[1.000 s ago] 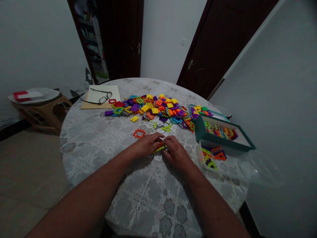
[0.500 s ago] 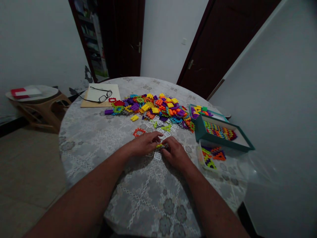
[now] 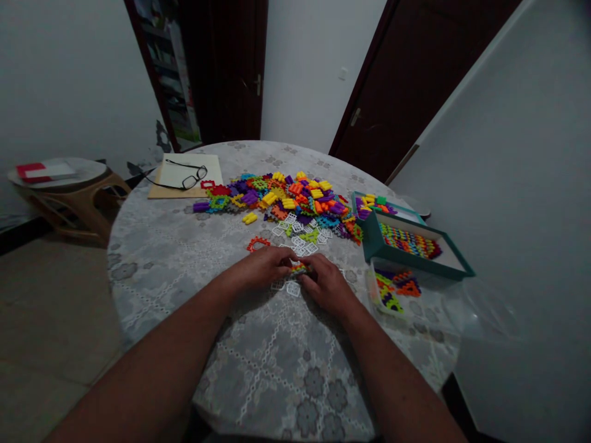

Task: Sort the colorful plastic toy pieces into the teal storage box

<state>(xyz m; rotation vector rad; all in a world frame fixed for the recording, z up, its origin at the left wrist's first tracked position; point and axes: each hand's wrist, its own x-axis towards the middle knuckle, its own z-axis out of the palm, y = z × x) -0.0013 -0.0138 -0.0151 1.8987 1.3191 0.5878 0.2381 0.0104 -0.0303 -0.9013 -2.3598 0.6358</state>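
Between my hands is a small stack of plastic building pieces (image 3: 298,269), showing yellow, orange and green edges. My left hand (image 3: 270,266) grips its left end with thumb and fingers. At the other end my right hand (image 3: 324,277) pinches it, fingers curled. Part of the stack is hidden by my fingers. White lattice pieces lie just beyond my fingertips, and a white one (image 3: 293,288) rests on the cloth right below the stack. An orange-red toothed ring piece (image 3: 257,243) lies past my left hand.
A heap of colourful plastic pieces (image 3: 277,200) spreads across the middle of the round table. Glasses (image 3: 190,180) sit on a board at the far left. To the right stand a green box (image 3: 369,243) of stacked pieces and a clear plastic tub (image 3: 373,289) with more pieces.
More of the stack's coloured edges shows between my fingers now. Both hands stay in nearly the same place, and the view has shifted slightly.
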